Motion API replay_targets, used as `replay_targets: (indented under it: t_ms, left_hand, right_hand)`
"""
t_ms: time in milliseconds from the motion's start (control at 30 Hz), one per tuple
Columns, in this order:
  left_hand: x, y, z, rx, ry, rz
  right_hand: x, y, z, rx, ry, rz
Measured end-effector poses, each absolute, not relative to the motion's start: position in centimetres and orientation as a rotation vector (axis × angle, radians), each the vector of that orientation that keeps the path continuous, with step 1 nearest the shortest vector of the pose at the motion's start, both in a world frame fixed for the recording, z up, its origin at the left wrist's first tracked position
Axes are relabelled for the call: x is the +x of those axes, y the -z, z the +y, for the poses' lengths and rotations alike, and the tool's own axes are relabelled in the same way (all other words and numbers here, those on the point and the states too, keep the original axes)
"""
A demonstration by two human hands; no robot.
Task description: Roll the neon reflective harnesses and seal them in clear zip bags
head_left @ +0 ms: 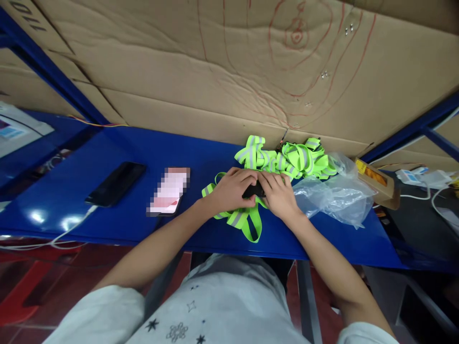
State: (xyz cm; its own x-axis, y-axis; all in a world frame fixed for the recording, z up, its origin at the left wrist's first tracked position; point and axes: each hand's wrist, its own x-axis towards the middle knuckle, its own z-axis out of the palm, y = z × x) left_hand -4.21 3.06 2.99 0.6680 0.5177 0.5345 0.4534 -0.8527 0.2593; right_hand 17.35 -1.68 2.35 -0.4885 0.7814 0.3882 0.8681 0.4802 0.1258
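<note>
Both my hands meet over a neon-green reflective strap vest (239,219) lying on the blue table (143,191). My left hand (231,191) curls its fingers round a small black piece (253,190) of the strap. My right hand (278,193) pinches the same black piece from the other side. Green straps with grey bands loop out below my hands toward the table's front edge.
A pile of more green reflective straps (287,160) lies behind my hands, beside a crumpled clear plastic bag (333,193). A black phone (115,183) on a white cable and a blurred card (168,191) lie to the left. A small cardboard box (376,179) sits right; cardboard lines the back.
</note>
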Motion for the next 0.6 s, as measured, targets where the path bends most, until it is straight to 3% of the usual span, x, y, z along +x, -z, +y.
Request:
replay_targets:
  t_ms: [600]
  left_hand:
    - [-4.1,-1.8,3.7,2.817,-0.869,0.817]
  right_hand:
    - [19.3,-2.2,-1.2,-1.496,0.408,-2.365]
